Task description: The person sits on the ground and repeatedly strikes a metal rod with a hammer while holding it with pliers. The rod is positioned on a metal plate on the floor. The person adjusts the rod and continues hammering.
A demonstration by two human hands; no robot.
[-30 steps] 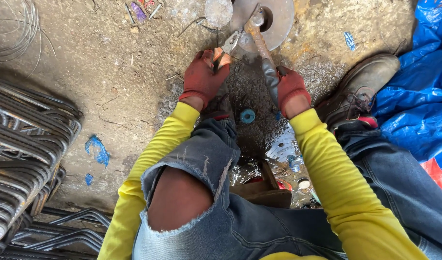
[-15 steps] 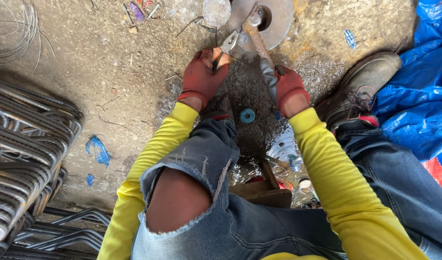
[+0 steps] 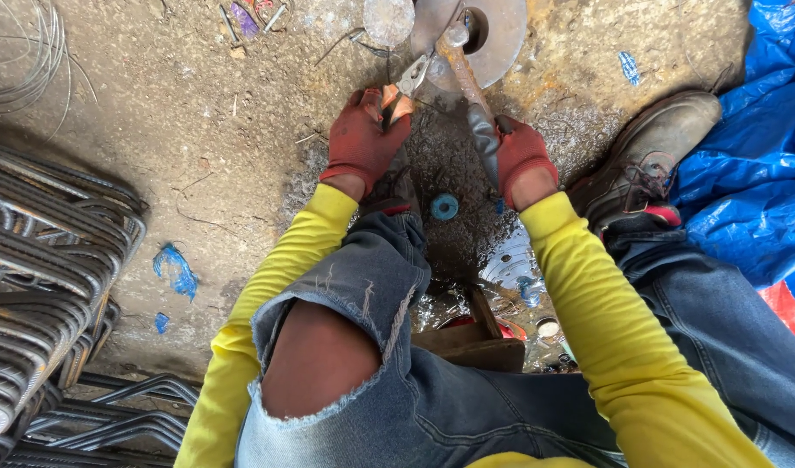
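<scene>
Red-gloved left hand (image 3: 363, 139) is closed around orange-handled metal pliers (image 3: 406, 87), jaws pointing to 1 o'clock toward the round rusty steel disc with a centre hole (image 3: 501, 43). Red-gloved right hand (image 3: 523, 156) is wrapped around a grey rusty metal rod (image 3: 471, 100), which slants up to 11 o'clock and ends at the disc. Versus a second ago both hands sit a touch lower and the pliers nearer the rod tip; grips unchanged, so work stays at the disc. Pliers probably pinch thin wire, too small to tell. Small blue ring (image 3: 444, 206) lies at 6 o'clock between wrists. Bent grey rebar stirrups (image 3: 42, 260) are stacked at 9 o'clock, brown boot (image 3: 657, 147) at 3 o'clock.
</scene>
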